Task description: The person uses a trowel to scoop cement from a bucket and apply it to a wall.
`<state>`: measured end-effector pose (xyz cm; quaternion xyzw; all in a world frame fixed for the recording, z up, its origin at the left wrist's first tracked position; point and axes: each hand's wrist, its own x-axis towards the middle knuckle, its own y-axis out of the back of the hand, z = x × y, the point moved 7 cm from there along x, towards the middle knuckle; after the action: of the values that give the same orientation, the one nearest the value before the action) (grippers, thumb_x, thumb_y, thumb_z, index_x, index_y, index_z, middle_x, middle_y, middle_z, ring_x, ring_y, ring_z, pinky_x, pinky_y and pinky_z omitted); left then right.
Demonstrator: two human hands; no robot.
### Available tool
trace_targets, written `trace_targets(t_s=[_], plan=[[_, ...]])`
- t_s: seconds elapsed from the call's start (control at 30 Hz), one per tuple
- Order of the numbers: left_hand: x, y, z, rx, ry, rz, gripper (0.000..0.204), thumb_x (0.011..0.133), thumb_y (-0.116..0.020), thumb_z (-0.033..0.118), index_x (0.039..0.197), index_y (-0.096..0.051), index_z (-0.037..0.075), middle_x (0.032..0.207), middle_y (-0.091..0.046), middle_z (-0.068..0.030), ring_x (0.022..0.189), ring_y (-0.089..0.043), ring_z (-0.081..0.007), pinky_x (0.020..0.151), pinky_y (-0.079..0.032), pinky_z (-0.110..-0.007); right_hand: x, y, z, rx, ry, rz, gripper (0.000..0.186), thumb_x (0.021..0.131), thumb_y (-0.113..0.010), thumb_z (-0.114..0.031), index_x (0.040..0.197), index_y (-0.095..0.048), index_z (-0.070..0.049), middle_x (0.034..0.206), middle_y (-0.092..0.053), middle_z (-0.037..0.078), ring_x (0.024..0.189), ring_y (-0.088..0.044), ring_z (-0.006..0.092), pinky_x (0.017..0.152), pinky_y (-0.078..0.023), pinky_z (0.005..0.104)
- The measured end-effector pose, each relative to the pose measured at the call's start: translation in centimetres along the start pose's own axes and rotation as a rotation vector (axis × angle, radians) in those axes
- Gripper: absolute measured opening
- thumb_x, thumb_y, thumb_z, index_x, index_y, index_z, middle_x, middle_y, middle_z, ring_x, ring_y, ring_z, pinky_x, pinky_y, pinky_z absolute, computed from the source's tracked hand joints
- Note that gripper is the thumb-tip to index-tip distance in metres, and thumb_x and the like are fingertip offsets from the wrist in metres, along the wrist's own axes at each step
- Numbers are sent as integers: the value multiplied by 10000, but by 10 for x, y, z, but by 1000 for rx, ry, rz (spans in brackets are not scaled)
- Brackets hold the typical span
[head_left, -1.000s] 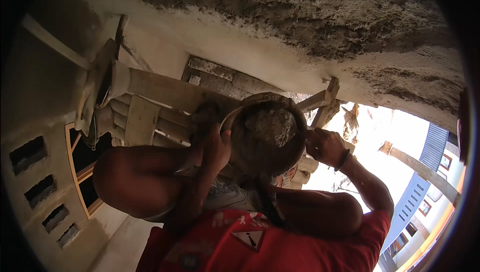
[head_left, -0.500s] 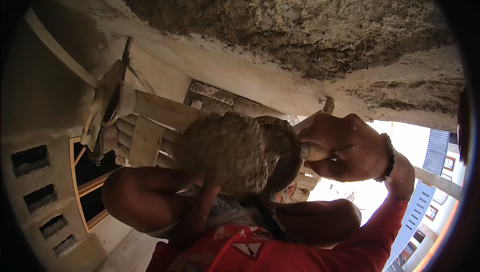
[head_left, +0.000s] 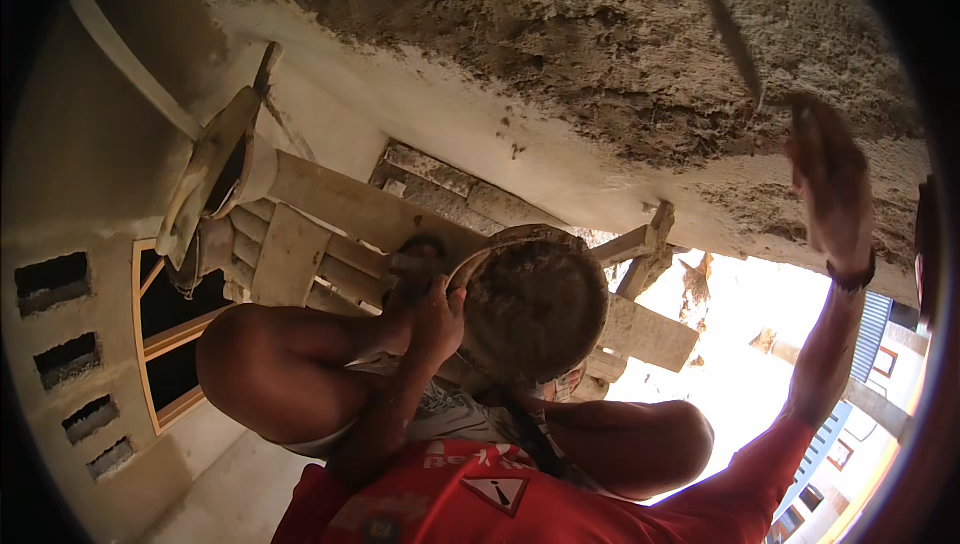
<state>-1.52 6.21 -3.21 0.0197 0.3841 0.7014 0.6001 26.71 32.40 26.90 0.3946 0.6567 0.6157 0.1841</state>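
Two grips (head_left: 437, 319) (head_left: 832, 179) stand well apart, left on bucket rim (head_left: 599, 309).

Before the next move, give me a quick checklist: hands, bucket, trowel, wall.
1. Left hand at the bucket rim: ok.
2. Right hand holding the trowel, up by the wall: ok, though blurred.
3. Load on the trowel: cannot tell, seen edge-on.
4. Amount of mortar in the bucket: cannot tell, dark inside.
5. Wall surface even: not ok, rough and patchy overhead.
6. Bucket firmly supported: cannot tell, its base is hidden.
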Motion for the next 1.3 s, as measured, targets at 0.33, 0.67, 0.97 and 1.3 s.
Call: trace_targets(t_s=[0.33,0.67,0.97,1.3], plan=[[-1,5,-1,130,-89,-4,353,979,-483,329,1030,-480,-21,937,-583,-286,915,-553,-476,773,-427,-486,-138,-137,-80,-176,81,-686,242,823,-582,-76,1063,-606,-90,878,-574,105,731,-603,241,670,-497,392],[-8,2,24,77,-132,50,327,969,-510,298,1020,-465,-21,940,-582,-296,902,-542,-509,744,-420,-515,-203,-238,-96,129,135,-848,275,809,-558,-121,1062,-659,-80,783,-654,156,691,-663,302,614,-540,416],[-7,3,27,115,-35,-5,366,975,-500,272,1153,-481,-47,1017,-583,-310,990,-541,-492,823,-429,-470,-211,-234,-102,545,76,-556,172,858,-603,-251,973,-629,-126,729,-646,98,676,-663,301,615,-547,443],[-3,7,16,141,0,35,421,968,-506,265,1210,-474,-78,1157,-549,-309,1112,-506,-465,931,-396,-462,-217,-235,-73,342,-47,-596,251,823,-610,-178,1063,-589,-108,753,-640,128,635,-641,333,575,-529,445]])
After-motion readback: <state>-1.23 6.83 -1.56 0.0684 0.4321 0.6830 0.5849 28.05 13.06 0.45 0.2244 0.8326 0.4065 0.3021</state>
